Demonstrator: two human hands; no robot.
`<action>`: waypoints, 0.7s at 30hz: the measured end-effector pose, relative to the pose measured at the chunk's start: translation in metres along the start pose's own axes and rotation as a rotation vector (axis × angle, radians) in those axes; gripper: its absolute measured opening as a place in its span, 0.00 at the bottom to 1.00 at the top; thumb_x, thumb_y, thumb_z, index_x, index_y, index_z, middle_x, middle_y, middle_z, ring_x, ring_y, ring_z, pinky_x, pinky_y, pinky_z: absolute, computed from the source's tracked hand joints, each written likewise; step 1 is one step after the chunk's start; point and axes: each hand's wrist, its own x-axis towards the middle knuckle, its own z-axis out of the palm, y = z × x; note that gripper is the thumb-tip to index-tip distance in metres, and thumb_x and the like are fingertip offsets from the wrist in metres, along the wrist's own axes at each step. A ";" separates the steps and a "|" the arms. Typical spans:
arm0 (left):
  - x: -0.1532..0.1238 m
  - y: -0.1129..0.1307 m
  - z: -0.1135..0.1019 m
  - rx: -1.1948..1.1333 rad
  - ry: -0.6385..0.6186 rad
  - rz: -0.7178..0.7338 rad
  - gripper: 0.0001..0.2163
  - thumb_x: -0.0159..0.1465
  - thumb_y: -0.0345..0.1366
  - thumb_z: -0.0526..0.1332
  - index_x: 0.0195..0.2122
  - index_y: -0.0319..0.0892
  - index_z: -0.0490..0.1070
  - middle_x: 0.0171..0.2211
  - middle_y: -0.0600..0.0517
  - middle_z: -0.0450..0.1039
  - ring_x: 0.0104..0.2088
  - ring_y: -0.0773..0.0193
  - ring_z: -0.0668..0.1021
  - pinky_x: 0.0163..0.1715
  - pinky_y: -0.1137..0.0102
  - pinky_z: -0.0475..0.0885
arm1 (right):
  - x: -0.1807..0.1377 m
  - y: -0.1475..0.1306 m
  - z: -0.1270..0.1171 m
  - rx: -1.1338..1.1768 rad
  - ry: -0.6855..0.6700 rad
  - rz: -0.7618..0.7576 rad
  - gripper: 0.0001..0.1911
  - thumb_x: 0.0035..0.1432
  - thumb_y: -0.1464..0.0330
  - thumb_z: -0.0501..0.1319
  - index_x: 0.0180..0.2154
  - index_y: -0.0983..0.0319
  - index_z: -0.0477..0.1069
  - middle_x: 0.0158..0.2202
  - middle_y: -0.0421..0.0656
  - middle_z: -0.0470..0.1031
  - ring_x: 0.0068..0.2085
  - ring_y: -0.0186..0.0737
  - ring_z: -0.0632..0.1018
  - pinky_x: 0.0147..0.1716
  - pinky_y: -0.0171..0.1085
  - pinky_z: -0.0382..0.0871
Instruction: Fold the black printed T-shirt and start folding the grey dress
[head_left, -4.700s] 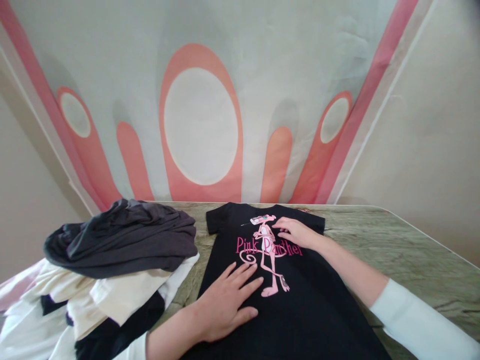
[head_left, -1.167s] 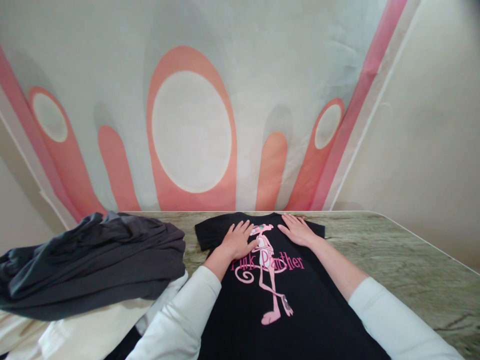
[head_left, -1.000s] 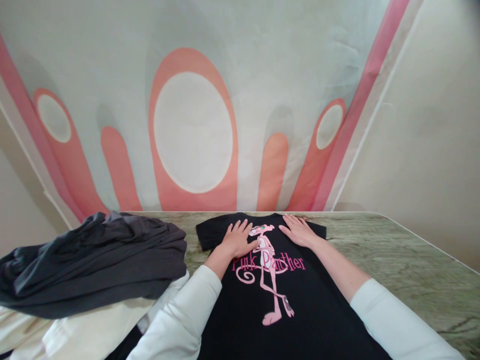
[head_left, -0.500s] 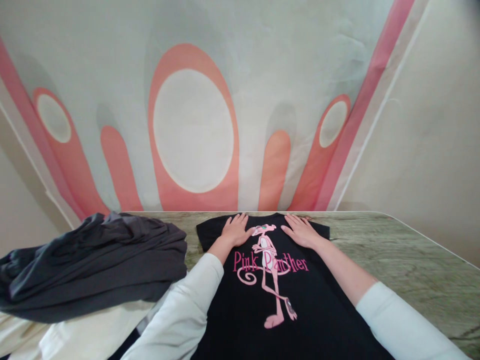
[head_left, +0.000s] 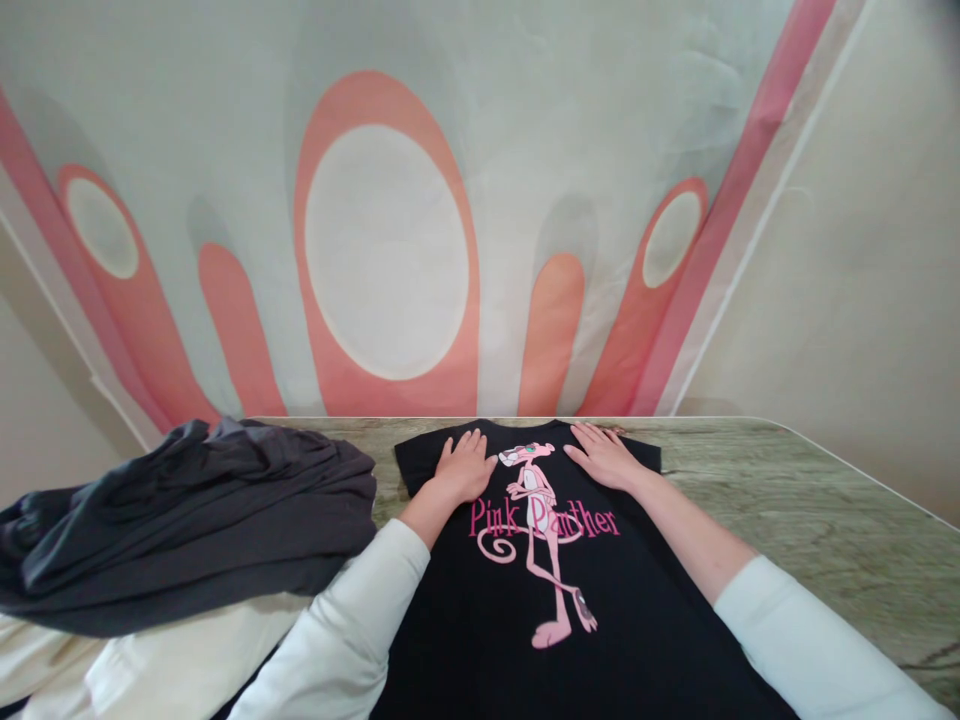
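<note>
Head view: T-shirt (head_left: 480, 620) flat under left grip (head_left: 463, 467) and right grip (head_left: 604, 457).

Left grip (head_left: 461, 468) laid flat, palm down, on the chest of a black Pink Panther T-shirt (head_left: 645, 640), just left of the printed pink figure (head_left: 541, 560). Right grip (head_left: 604, 458) likewise flat and unclenched on the print's other side, near the shoulder. White long sleeves (head_left: 352, 630) on both arms, the right one pushed up off the forearm. T-shirt spread front up on a greenish marbled surface (head_left: 795, 500), collar towards the far edge. To the left, a crumpled dark grey garment (head_left: 202, 520) heaped on cream clothes (head_left: 180, 665), just beside the shirt's sleeve. Behind, a pale wall cloth (head_left: 390, 250) with coral arches and ovals.
</note>
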 end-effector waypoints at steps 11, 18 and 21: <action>-0.003 0.001 0.006 -0.024 -0.001 0.007 0.33 0.63 0.55 0.32 0.63 0.38 0.45 0.64 0.46 0.40 0.63 0.56 0.46 0.58 0.55 0.44 | -0.035 -0.055 -0.019 0.094 -0.127 -0.407 0.36 0.58 0.46 0.36 0.63 0.55 0.41 0.65 0.38 0.39 0.64 0.41 0.45 0.61 0.44 0.36; -0.001 -0.001 0.006 -0.031 -0.006 0.005 0.33 0.63 0.55 0.32 0.63 0.40 0.45 0.64 0.47 0.40 0.63 0.56 0.47 0.58 0.55 0.44 | -0.029 0.020 -0.008 0.004 -0.041 -0.017 0.39 0.57 0.45 0.35 0.63 0.59 0.44 0.65 0.42 0.42 0.64 0.43 0.45 0.60 0.46 0.37; -0.002 0.000 0.005 -0.031 -0.011 0.004 0.32 0.63 0.55 0.32 0.63 0.40 0.44 0.64 0.47 0.39 0.63 0.56 0.46 0.58 0.55 0.44 | -0.028 0.052 -0.004 0.021 0.003 0.145 0.38 0.58 0.46 0.35 0.62 0.61 0.46 0.64 0.44 0.45 0.63 0.45 0.48 0.59 0.49 0.40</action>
